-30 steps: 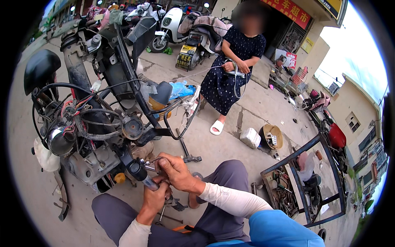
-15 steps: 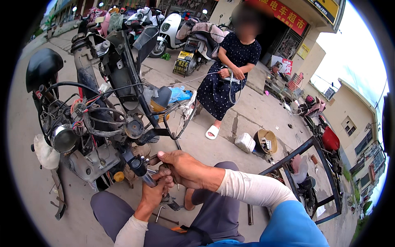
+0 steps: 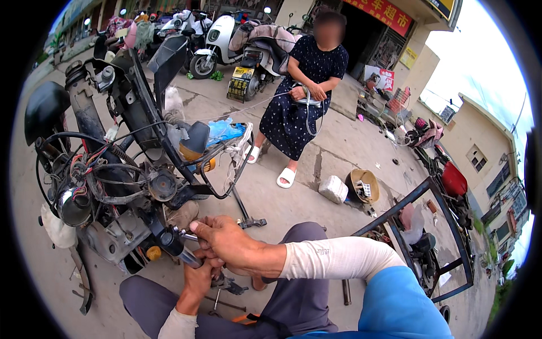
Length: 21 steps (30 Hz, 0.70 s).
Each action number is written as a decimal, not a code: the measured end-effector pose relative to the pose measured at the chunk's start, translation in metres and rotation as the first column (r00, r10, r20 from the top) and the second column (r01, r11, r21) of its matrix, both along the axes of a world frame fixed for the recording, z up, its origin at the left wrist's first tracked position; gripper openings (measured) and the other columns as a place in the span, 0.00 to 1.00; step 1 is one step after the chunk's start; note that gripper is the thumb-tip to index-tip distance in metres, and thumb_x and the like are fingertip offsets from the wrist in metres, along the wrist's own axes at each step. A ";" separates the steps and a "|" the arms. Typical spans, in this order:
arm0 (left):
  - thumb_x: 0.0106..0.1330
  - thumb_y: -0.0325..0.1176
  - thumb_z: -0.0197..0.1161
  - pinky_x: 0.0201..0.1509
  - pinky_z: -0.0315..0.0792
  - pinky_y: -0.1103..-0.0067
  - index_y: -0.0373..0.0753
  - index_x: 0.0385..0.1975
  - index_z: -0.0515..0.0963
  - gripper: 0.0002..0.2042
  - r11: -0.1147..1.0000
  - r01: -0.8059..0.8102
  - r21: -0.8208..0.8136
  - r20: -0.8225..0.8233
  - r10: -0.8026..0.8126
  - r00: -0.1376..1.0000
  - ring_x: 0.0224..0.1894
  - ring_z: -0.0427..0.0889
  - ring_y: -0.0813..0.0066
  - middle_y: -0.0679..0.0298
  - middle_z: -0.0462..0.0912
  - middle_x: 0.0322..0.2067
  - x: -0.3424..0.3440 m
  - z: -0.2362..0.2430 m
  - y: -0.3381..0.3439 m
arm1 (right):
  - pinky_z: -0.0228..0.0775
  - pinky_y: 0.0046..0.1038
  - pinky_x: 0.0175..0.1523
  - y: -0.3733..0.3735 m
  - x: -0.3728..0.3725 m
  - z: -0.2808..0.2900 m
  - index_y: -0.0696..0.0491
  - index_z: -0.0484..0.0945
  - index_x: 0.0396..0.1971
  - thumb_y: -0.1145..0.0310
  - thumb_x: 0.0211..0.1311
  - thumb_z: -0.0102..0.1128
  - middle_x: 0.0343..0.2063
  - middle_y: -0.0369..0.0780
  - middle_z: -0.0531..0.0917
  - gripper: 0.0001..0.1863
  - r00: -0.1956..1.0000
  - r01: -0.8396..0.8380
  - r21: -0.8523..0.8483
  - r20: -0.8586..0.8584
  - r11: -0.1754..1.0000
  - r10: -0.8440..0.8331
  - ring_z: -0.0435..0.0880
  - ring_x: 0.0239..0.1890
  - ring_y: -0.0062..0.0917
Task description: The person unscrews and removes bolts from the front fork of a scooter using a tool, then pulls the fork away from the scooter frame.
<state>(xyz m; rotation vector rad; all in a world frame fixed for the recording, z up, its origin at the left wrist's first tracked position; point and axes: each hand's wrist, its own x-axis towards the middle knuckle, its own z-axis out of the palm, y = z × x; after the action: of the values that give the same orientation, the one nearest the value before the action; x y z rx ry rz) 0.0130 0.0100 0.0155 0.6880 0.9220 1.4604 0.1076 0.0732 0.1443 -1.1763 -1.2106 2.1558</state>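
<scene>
A partly stripped motorbike (image 3: 121,229) with bare wiring lies before me on the left. My left hand (image 3: 197,281) is closed round the lower end of a shiny metal tube (image 3: 191,258), which runs into a black clamp (image 3: 169,240) on the bike. Just above, my right hand (image 3: 243,248) is closed, its thumb along a thin silver tool (image 3: 189,236) that looks like a wrench, at the bolts beside the clamp. My right fingers and most of that tool are hidden. A round black horn (image 3: 162,185) and a headlight (image 3: 75,208) hang from the bike near the hands.
A person (image 3: 305,107) in a dark dotted dress faces me, with a silvery bag. To the right are a white block (image 3: 333,189), a tan bowl (image 3: 363,186) and a black metal frame (image 3: 451,220). Loose tools and a metal bar (image 3: 346,292) lie by my legs. Scooters (image 3: 220,42) stand behind.
The view has shifted, so the bike sits farther left. My right hand has turned flatter and lower beside the clamp. My left hand keeps its hold on the tube.
</scene>
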 end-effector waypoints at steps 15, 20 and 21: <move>0.62 0.25 0.55 0.18 0.61 0.83 0.32 0.26 0.76 0.05 0.996 0.088 0.019 -0.089 -0.086 0.992 0.14 0.67 0.82 0.66 0.72 0.14 -0.003 -0.011 0.002 | 0.62 0.21 0.22 0.001 0.008 -0.005 0.59 0.71 0.44 0.62 0.73 0.52 0.25 0.33 0.72 0.14 0.998 -0.054 0.225 -0.006 0.973 0.056 0.68 0.21 0.13; 0.63 0.24 0.53 0.18 0.61 0.82 0.30 0.26 0.75 0.06 0.998 0.070 -0.003 -0.078 -0.070 0.994 0.13 0.66 0.82 0.65 0.70 0.14 -0.001 -0.006 0.003 | 0.71 0.28 0.34 0.018 0.018 -0.046 0.59 0.72 0.44 0.68 0.71 0.53 0.32 0.39 0.80 0.10 0.985 -0.142 0.798 0.057 0.586 0.160 0.81 0.31 0.25; 0.63 0.24 0.52 0.18 0.61 0.82 0.30 0.26 0.75 0.06 0.998 0.068 -0.004 -0.074 -0.068 0.995 0.13 0.65 0.82 0.65 0.70 0.14 -0.001 -0.007 0.003 | 0.71 0.29 0.37 0.022 0.019 -0.050 0.58 0.72 0.44 0.69 0.71 0.53 0.32 0.40 0.80 0.09 0.982 -0.151 0.857 0.074 0.493 0.172 0.81 0.32 0.28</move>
<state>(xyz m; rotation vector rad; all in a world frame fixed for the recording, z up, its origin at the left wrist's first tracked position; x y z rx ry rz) 0.0116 0.0132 0.0085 0.7701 0.9474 1.3815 0.1264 0.0953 0.0941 -0.5689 -2.0902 1.2532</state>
